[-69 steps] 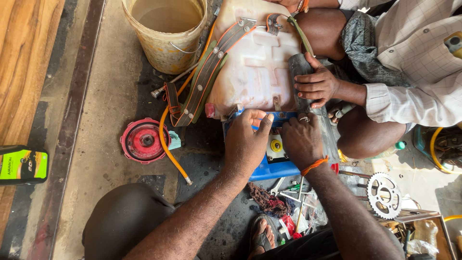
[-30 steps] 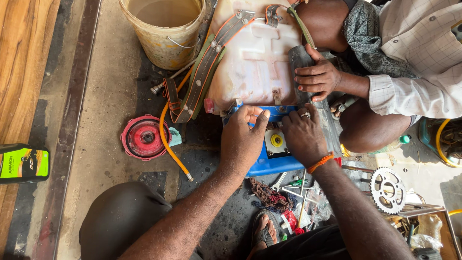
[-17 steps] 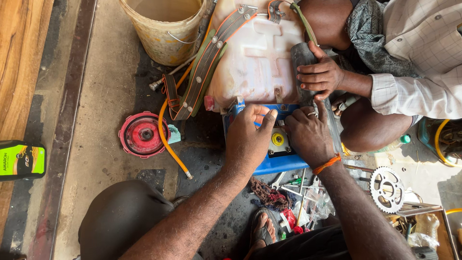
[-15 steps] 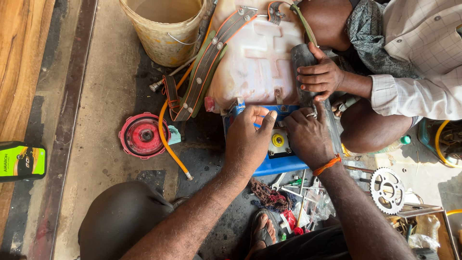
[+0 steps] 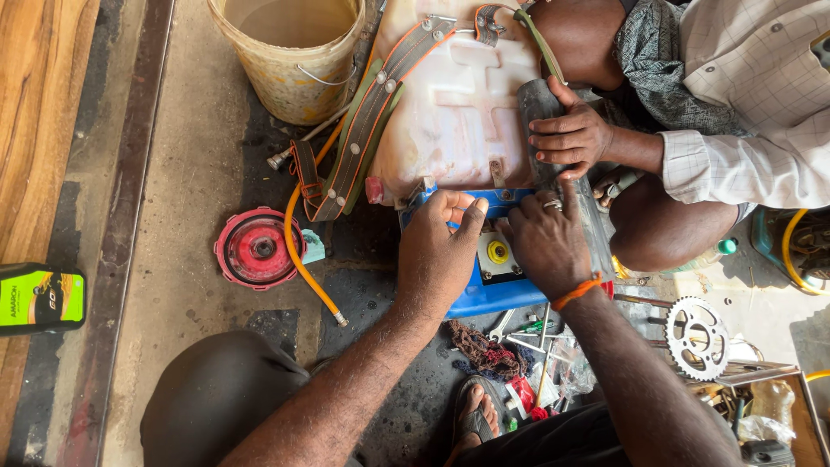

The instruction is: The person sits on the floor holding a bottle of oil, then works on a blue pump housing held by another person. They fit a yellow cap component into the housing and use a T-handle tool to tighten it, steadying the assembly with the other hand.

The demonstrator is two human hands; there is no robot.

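Sprayer tank point(image 5: 462, 112), pale translucent plastic, lies flat on the concrete floor point(image 5: 186, 164) with its blue base point(image 5: 497, 298) toward the person, green-and-orange webbing straps point(image 5: 367, 117) trailing off its left side. Left hand point(image 5: 441, 251) rests on the blue base, fingers curled together at the seam where tank meets base, thumb tip pressed beside them; whether anything small is pinched there I cannot tell. Right hand point(image 5: 545, 242) lies just beside it, fingers pressed together and pointing up at the same seam, a ring on one. A co-worker's hand point(image 5: 571, 138) grips the grey cylinder point(image 5: 540, 112) along the tank's right edge, fingers closed round it. Judged: hollow tank, light if drained, walls stiff but slick; safer holds look like the straps or the moulded base, not the smooth belly. Yellow round knob point(image 5: 496, 252) sits on a grey panel between the two hands. Red screw cap point(image 5: 257, 247) and orange hose point(image 5: 303, 259) lie left; cream bucket point(image 5: 290, 52) above. Green-and-black rectangular box point(image 5: 41, 297), printed label up, at far left edge. Sprocket point(image 5: 697, 337) lower right.
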